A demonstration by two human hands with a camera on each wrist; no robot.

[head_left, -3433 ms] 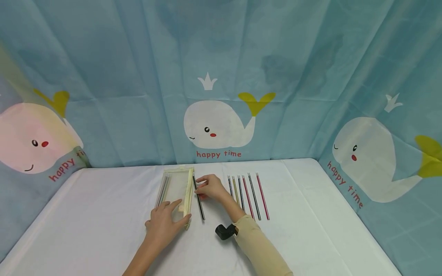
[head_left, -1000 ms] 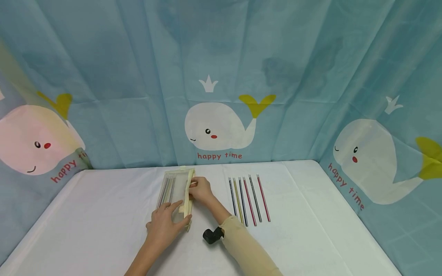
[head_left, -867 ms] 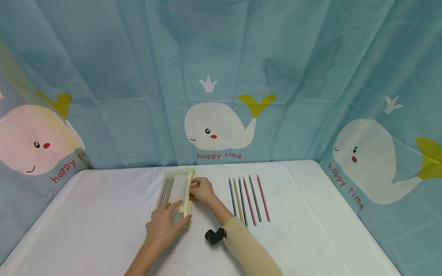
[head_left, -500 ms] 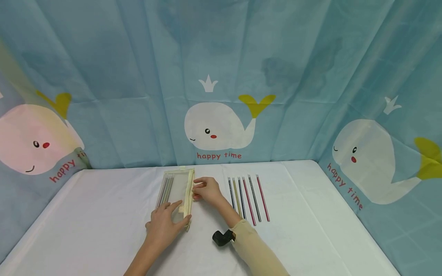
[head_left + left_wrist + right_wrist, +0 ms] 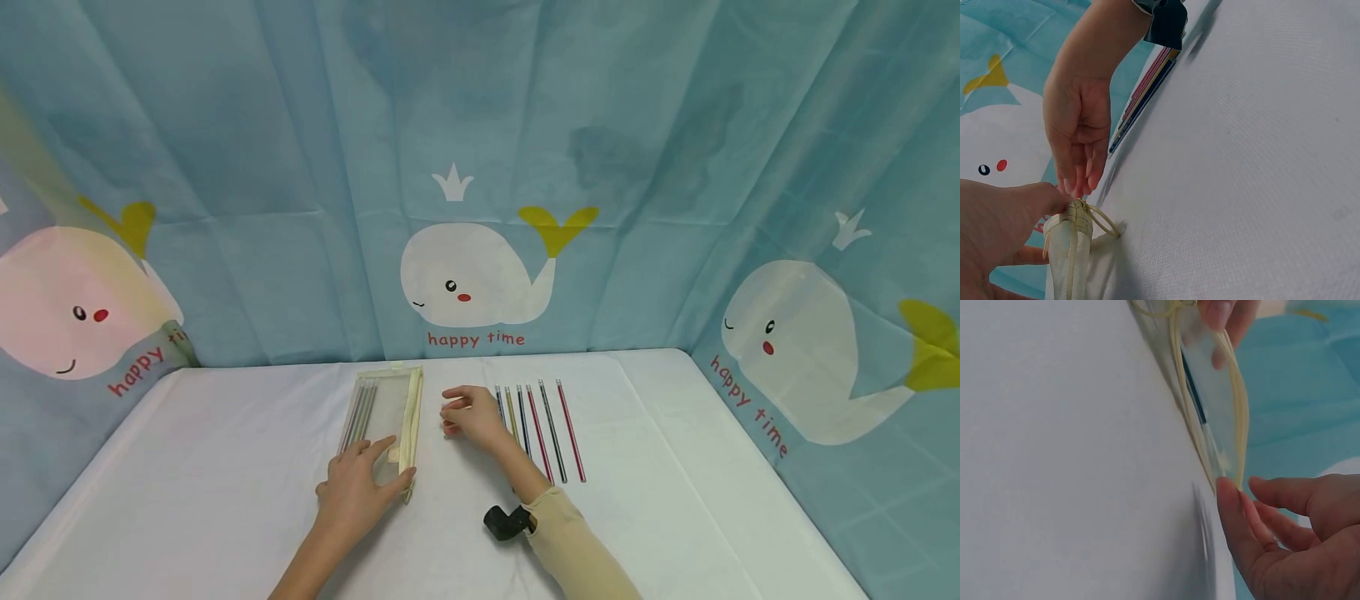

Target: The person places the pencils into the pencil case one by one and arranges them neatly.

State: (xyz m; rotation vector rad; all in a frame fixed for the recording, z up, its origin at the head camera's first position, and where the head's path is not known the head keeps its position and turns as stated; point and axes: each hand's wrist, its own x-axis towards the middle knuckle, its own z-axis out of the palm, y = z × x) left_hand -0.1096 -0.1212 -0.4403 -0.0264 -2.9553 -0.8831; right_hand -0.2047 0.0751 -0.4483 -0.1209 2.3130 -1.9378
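Observation:
A see-through pencil case [image 5: 411, 408] with a cream zip edge lies on the table in the head view. Several pencils [image 5: 362, 410] show through its left side. My left hand [image 5: 358, 490] holds its near part; the left wrist view has my thumb on the cream end of the pencil case [image 5: 1071, 259], fingers behind. Just right of the case, my right hand [image 5: 480, 421] hovers with loosely bent fingers and nothing between them. In the right wrist view the case's long mouth gapes, and a dark pencil [image 5: 1193, 387] is visible inside.
Right of my right hand, several loose pencils [image 5: 568, 429] lie side by side on the white tablecloth [image 5: 675, 500], partly covered by that forearm. A blue curtain [image 5: 637, 283] with whale prints hangs behind the table. A black device [image 5: 507, 522] sits at my right wrist.
Earlier my right hand held a dark pencil beside the case, then had its fingers at the case's opening. Now it has drawn back to the right without the pencil. My left hand stays put.

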